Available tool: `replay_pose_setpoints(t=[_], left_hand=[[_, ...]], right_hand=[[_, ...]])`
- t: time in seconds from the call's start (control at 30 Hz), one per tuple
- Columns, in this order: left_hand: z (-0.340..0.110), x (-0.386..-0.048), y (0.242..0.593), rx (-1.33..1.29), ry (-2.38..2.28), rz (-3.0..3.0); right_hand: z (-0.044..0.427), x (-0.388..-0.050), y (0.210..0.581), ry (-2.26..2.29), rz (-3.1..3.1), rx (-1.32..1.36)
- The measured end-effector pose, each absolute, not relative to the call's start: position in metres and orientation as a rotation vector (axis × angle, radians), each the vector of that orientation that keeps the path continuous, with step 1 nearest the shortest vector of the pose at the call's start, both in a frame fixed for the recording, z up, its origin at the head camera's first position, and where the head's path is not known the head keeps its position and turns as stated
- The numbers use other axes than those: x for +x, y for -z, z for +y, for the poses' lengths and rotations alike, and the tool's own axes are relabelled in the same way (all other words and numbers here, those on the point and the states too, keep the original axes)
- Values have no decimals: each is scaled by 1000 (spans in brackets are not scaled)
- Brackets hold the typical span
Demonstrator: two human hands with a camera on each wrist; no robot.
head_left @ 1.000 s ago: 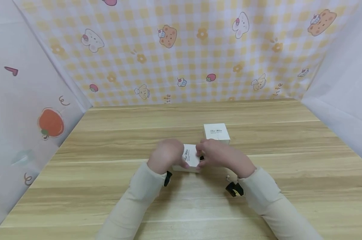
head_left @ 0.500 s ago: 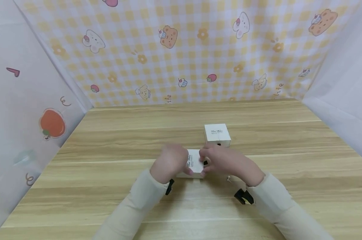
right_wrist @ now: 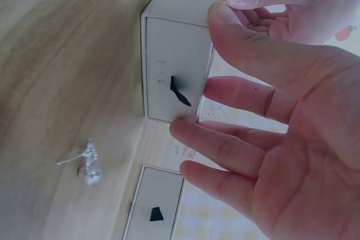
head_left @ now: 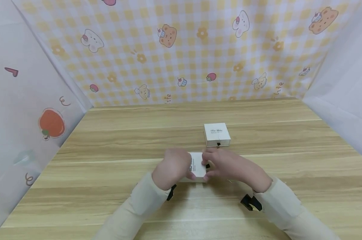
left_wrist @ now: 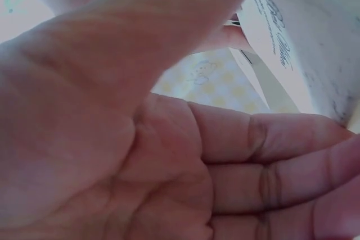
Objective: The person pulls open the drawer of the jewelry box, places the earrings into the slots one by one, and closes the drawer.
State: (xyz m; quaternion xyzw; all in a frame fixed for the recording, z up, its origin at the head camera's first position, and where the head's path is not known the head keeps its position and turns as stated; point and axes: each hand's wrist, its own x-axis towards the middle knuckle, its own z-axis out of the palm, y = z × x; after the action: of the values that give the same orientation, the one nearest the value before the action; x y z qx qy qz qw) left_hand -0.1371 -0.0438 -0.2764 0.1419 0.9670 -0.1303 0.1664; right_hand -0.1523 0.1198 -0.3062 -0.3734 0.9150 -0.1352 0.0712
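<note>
A small white drawer box [head_left: 199,165] with printed lettering sits on the wooden table between my hands. My left hand [head_left: 172,168] holds its left side, thumb near the front edge and fingers around the back. On the right side, my right hand [head_left: 235,166] grips the same box between thumb and fingers. The right wrist view shows the drawer face shut, with a black ribbon pull [right_wrist: 180,94] sticking out toward my right palm. Both thumbs meet the front side near one corner. My left fingers partly cover the lettering in the head view.
Behind stands a second white box [head_left: 217,132], its black tab facing me. A small silvery piece with a pin and a round bead, like an earring [right_wrist: 89,164], lies on the table [head_left: 109,186] near my right hand. A checked cloth [head_left: 193,50] hangs at the back.
Both hands have shifted right and closer to me, with the white box sliding along between them. The second box has stayed in place and its front now shows fully.
</note>
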Motion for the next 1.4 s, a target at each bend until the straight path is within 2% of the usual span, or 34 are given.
replay_pose_setpoints(t=[0.47, 0.77, 1.13, 1.23, 1.4], left_hand=[[-40, -128, 277, 390, 409, 2767], [-42, -123, 278, 450, 386, 2802], [-45, -121, 274, 337, 216, 2836], [-46, -122, 274, 368, 164, 2876], [-46, -125, 279, 621, 186, 2877]], right_hand=[[130, -149, 317, 562, 2728, -1228], [134, -148, 320, 583, 2713, -1178], [135, -148, 316, 596, 2700, -1100], [134, -148, 316, 610, 2692, -1034], [135, -148, 315, 619, 2692, -1022]])
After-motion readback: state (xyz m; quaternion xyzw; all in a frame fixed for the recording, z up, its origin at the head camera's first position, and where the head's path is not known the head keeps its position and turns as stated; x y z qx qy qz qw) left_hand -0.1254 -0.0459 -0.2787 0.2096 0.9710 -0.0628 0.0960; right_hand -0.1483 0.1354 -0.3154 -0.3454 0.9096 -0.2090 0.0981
